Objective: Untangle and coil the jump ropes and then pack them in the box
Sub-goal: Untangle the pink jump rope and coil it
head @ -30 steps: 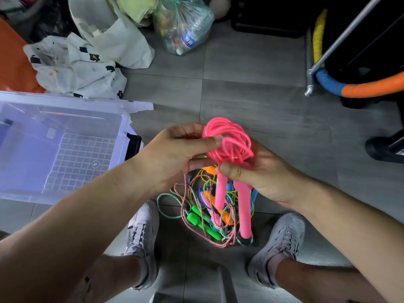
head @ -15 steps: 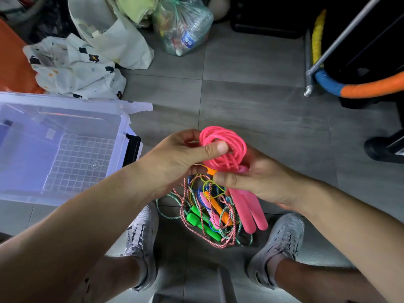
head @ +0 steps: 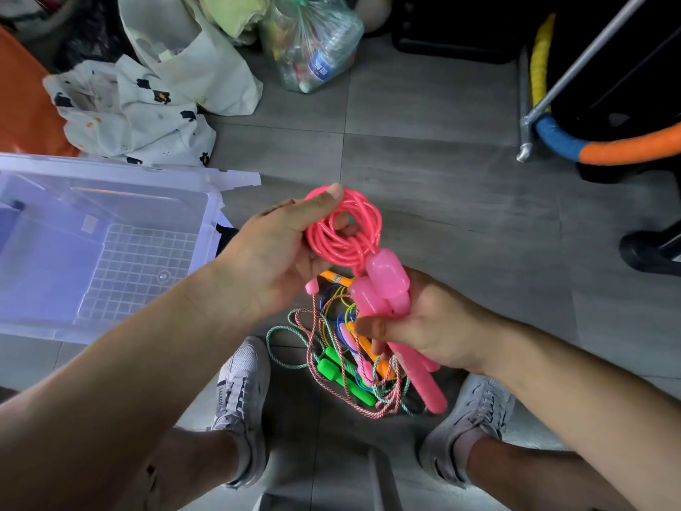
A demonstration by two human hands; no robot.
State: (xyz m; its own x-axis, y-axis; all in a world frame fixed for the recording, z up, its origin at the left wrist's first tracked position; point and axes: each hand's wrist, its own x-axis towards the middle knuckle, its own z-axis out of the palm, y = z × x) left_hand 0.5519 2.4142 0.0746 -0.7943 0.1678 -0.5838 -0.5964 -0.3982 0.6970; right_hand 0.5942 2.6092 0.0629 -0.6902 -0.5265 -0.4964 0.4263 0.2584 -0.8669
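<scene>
In left hand [head: 272,260], coiled pink jump-rope cord [head: 344,237]: smooth glossy plastic w/ bright highlights. In right hand [head: 420,326], its two chunky pink handles [head: 387,285]: semi-translucent plastic, soft sheen. Under right hand, tangled pile of ropes [head: 331,348]: twisted braided cord, matt & rough-looking, plus thin slick plastic cords & glossy green plastic handles [head: 333,368]. Left of left hand, clear plastic storage box [head: 110,171]: smooth, moulded grid base. Grey floor tiles [head: 442,201] beyond both hands: matt, faintly streaked.

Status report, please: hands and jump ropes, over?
Left hand holds pink rope coil; right hand grips its pink handles. Clear plastic box open. Tangled jump ropes underneath.
</scene>
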